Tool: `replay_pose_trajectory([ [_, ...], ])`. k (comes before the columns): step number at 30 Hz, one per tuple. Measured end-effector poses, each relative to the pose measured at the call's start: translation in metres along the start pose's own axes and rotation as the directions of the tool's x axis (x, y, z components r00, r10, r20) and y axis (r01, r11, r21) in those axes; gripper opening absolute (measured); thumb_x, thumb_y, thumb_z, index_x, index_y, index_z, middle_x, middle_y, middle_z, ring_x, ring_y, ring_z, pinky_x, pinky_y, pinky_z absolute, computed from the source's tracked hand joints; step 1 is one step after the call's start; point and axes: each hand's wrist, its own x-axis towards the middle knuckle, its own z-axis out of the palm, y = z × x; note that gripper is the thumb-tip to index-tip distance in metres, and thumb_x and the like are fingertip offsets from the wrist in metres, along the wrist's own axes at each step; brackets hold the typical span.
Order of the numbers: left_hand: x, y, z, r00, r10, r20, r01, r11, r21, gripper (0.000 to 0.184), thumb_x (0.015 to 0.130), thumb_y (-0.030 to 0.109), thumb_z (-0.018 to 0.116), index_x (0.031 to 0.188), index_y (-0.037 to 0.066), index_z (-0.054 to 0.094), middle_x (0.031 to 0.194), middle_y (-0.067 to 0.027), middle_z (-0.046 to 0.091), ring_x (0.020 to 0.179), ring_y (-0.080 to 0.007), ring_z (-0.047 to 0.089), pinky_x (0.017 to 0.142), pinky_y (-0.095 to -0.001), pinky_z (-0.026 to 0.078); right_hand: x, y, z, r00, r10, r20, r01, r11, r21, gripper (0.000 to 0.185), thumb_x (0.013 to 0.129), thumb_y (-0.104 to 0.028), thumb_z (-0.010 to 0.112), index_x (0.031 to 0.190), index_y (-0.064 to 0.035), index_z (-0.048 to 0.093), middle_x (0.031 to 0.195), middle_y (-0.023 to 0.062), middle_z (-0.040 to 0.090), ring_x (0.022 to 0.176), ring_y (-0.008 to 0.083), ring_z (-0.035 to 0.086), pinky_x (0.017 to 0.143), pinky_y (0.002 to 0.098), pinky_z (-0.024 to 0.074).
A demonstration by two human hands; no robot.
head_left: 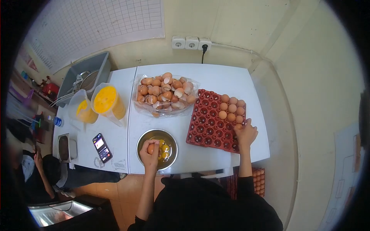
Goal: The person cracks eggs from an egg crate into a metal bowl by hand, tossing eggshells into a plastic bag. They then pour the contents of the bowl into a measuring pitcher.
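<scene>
My left hand [149, 153] is closed around a brown egg [150, 148] above a steel bowl [140, 158]. Cracked-out yolks [165, 149] and clear egg white lie in the bowl. At the right, my right hand [246, 134] has its fingers around another egg [238, 126], low in the red egg tray [204, 141]. Several whole eggs [232, 108] sit in the tray's upper right cups, while the cups to the left hold none. Behind the bowl, a clear plastic bag [163, 112] is heaped with broken eggshells [166, 94].
Two jugs of beaten egg [110, 106] stand left of the bag, near a grey bin [101, 63] with strainers. A phone [102, 148] and a metal container [72, 148] lie farther left. Another person [38, 169] sits there. More eggs [259, 181] are below the table's right front.
</scene>
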Motion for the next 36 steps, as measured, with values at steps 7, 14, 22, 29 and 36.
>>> replay_pose_trajectory([
  [7,-0.004,0.005,-0.007,0.992,-0.119,0.039,0.124,0.980,-0.156,0.012,0.096,0.015,0.062,0.094,0.003,0.063,0.083,-0.0034,0.061,0.060,-0.0085,0.055,0.049,-0.0221,0.042,0.014,0.015,-0.009,0.942,0.110,0.316,-0.279,0.779,0.562,0.048,0.083,-0.044,0.068,0.108,-0.0030,0.067,0.066,0.0061,0.064,0.053,0.0151,0.057,0.050,0.0271,0.0422],
  [14,0.001,-0.003,-0.011,0.859,-0.455,0.235,0.512,0.757,-0.406,0.037,0.101,0.036,0.045,0.106,0.003,0.062,0.091,-0.0080,0.065,0.073,-0.0173,0.064,0.059,-0.0248,0.050,-0.033,-0.075,-0.032,0.567,-0.352,0.745,-0.725,0.216,0.654,0.038,0.099,-0.042,0.054,0.101,-0.0047,0.064,0.074,0.0023,0.063,0.060,0.0078,0.054,0.051,0.0215,0.0366],
  [22,0.004,-0.016,-0.018,0.816,-0.465,0.343,0.576,0.610,-0.545,0.042,0.101,0.036,0.042,0.109,-0.001,0.062,0.092,-0.0119,0.067,0.072,-0.0187,0.065,0.060,-0.0268,0.055,-0.108,-0.169,-0.060,0.750,-0.661,0.020,0.092,0.135,0.987,0.047,0.085,-0.010,0.075,0.124,-0.0019,0.050,0.113,0.0107,0.064,0.097,0.0138,0.065,0.076,0.0249,0.0519],
  [29,-0.004,0.006,-0.022,0.821,-0.490,0.292,0.559,0.589,-0.583,0.033,0.099,0.032,0.049,0.115,0.004,0.059,0.105,-0.0110,0.065,0.088,-0.0227,0.068,0.068,-0.0282,0.058,-0.144,-0.184,-0.033,0.418,-0.871,-0.260,0.480,-0.032,0.877,0.044,0.082,-0.011,0.076,0.121,-0.0013,0.056,0.115,0.0171,0.062,0.105,0.0305,0.064,0.085,0.0339,0.0538],
  [36,-0.010,0.012,-0.031,0.939,-0.161,0.304,0.302,0.810,-0.503,0.036,0.097,0.027,0.056,0.122,0.001,0.060,0.113,-0.0102,0.065,0.099,-0.0187,0.065,0.080,-0.0265,0.055,-0.145,-0.185,-0.001,0.550,-0.809,0.206,-0.308,0.033,0.951,0.031,0.097,-0.019,0.063,0.121,-0.0017,0.054,0.093,0.0101,0.068,0.078,0.0117,0.065,0.069,0.0261,0.0519],
])
